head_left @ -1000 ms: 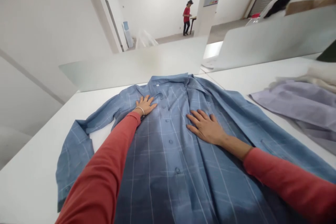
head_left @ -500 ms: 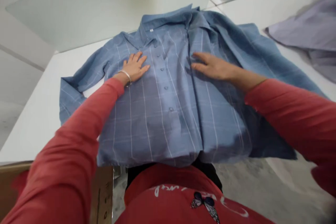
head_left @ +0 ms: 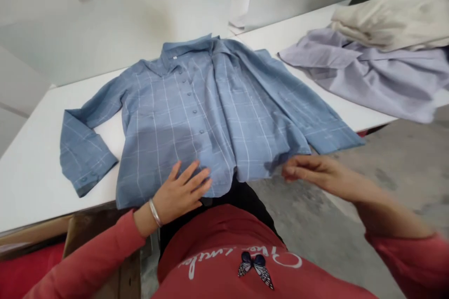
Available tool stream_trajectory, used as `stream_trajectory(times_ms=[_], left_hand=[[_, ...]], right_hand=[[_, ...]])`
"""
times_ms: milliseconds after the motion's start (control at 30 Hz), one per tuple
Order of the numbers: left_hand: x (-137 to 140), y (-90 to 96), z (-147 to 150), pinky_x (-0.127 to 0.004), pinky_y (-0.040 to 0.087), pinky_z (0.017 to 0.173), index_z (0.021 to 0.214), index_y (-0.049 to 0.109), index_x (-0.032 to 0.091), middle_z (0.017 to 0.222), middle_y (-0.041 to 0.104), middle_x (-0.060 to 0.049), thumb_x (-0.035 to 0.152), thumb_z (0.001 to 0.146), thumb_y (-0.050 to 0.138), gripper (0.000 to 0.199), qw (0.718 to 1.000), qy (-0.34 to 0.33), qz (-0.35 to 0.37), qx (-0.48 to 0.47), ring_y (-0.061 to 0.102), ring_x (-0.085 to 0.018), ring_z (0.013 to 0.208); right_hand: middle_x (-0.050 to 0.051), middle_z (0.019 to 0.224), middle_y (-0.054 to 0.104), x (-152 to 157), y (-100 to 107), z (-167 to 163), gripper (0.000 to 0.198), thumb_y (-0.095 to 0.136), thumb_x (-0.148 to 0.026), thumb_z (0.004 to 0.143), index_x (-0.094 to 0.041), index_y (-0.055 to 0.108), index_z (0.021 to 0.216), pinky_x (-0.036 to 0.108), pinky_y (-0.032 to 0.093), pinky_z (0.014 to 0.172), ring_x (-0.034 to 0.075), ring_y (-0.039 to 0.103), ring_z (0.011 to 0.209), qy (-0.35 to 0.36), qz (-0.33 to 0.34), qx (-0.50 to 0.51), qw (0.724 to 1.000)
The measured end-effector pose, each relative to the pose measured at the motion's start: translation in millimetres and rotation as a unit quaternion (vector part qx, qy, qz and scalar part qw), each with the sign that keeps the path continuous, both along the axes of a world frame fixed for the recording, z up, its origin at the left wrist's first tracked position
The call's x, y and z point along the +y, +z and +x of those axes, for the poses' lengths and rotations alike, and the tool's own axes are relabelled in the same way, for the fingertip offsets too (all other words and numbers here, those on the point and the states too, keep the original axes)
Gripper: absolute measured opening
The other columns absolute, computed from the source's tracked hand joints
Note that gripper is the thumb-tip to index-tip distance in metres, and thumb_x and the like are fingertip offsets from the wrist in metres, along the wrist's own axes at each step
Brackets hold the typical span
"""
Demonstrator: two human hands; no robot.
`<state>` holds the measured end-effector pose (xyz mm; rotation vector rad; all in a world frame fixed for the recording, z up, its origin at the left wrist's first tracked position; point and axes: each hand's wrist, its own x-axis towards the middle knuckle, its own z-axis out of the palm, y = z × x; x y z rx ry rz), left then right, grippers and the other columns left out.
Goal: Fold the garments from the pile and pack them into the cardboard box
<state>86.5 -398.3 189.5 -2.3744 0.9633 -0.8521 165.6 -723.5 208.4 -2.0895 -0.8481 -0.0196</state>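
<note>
A blue shirt (head_left: 175,126) with thin white check lines lies front up, its collar at the far side and its hem over the near table edge. My left hand (head_left: 184,191), a silver bangle at its wrist, rests on the lower front near the hem with fingers spread. At the hem's right corner is my right hand (head_left: 312,173), its fingers curled and pressed together on the cloth edge. One sleeve is bent on the left; the other stretches out to the right, its cuff past the table edge.
The shirt lies on a white table (head_left: 31,149) against a pale panel (head_left: 115,23). To the right are a lilac garment (head_left: 379,74) and a cream cloth (head_left: 400,21). A cardboard box (head_left: 129,271) stands below the table at left, near something red (head_left: 31,266).
Both hands have come from the upper chest of the shirt down to its hem. My right hand has closed at the right corner. The view has shifted, showing more of the right side.
</note>
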Motion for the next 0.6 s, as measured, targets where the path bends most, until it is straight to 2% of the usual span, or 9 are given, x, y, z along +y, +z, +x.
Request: stream_trajectory(times_ms=[100,200,300,433,533,600], left_hand=[[-12.4,-16.6,1.7,-0.05,0.019,0.103,0.107,0.053,0.025,0.118,0.053,-0.003,0.019,0.083,0.044,0.027,0.995,-0.032,0.02,-0.095,0.036,-0.022,0.12],[-21.2,-25.8,7.8,-0.05,0.025,0.1,0.096,0.057,0.021,0.111,0.057,-0.005,0.014,0.082,0.042,0.022,0.99,-0.038,0.015,-0.133,0.042,-0.022,0.116],[-23.1,-29.1,12.2,-0.049,0.027,0.099,0.09,0.059,0.017,0.107,0.058,-0.007,0.012,0.081,0.042,0.019,0.986,-0.044,0.017,-0.161,0.045,-0.022,0.112],[-27.4,-32.3,11.4,-0.049,0.023,0.101,0.094,0.059,0.018,0.105,0.059,-0.004,0.013,0.081,0.044,0.02,0.974,-0.059,0.017,-0.217,0.047,-0.02,0.108],[-34.5,-35.2,15.0,-0.051,0.02,0.101,0.094,0.059,0.019,0.105,0.059,-0.002,0.014,0.08,0.047,0.019,0.965,-0.058,0.003,-0.257,0.047,-0.019,0.106],[-37.9,-35.8,20.4,-0.052,0.018,0.101,0.091,0.06,0.019,0.105,0.058,-0.002,0.014,0.08,0.047,0.018,0.962,-0.052,0.005,-0.268,0.046,-0.019,0.105]], right_hand=[[0.005,0.073,0.061,10.2,-37.0,-1.2,0.039,0.046,-0.055,0.073,-0.019,0.059,0.071,0.037,0.048,0.066,0.021,0.057,0.07,-0.051,-0.025,0.015,0.998],[0.008,0.09,0.062,27.3,-60.0,-0.9,0.04,0.051,-0.053,0.068,-0.018,0.059,0.084,0.041,0.044,0.08,0.024,0.057,0.085,-0.108,0.046,0.033,0.993],[0.01,0.096,0.06,42.9,-68.8,0.1,0.044,0.057,-0.051,0.064,-0.017,0.055,0.091,0.038,0.045,0.078,0.024,0.055,0.092,-0.127,0.181,0.097,0.97],[0.008,0.094,0.058,55.3,-72.8,3.9,0.045,0.064,-0.048,0.06,-0.016,0.052,0.091,0.029,0.048,0.066,0.02,0.054,0.091,-0.136,0.337,0.182,0.914],[0.004,0.084,0.059,59.0,-76.6,7.2,0.043,0.07,-0.045,0.053,-0.015,0.056,0.081,0.025,0.047,0.062,0.016,0.054,0.081,-0.132,0.394,0.203,0.886],[0.003,0.078,0.059,58.7,-77.9,7.0,0.041,0.072,-0.044,0.05,-0.015,0.058,0.076,0.025,0.046,0.062,0.014,0.054,0.073,-0.13,0.409,0.21,0.878]])
